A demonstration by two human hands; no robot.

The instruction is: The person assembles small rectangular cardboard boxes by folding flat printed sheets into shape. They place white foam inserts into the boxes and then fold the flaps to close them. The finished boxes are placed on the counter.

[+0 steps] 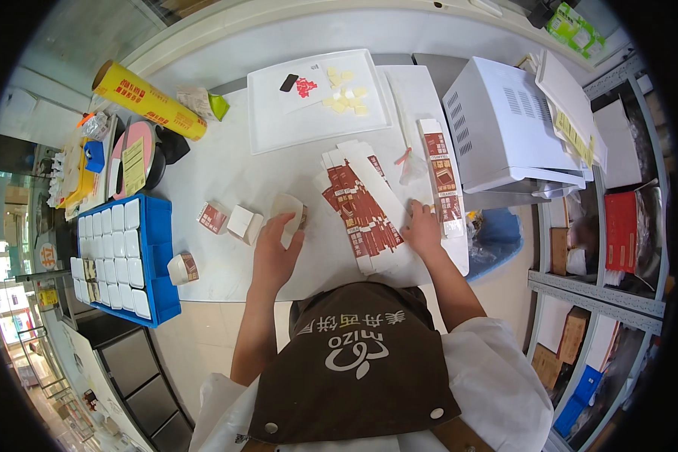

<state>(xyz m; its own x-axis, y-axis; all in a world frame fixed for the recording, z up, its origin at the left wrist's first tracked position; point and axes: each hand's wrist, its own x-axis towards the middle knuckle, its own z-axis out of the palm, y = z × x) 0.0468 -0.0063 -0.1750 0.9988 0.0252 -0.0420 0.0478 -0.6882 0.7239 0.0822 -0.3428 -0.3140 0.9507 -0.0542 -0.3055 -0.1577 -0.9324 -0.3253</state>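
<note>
Near table edge (226, 290): hands (275, 252), flat cartons (361, 207)

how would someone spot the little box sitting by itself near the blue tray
Start at the blue tray full of white pieces at the left edge of the white table. Just off its right rim, near the table's front edge, a small folded box lies on its side. Unlike the two boxes farther back, it sits alone, well left of the left hand.
</note>
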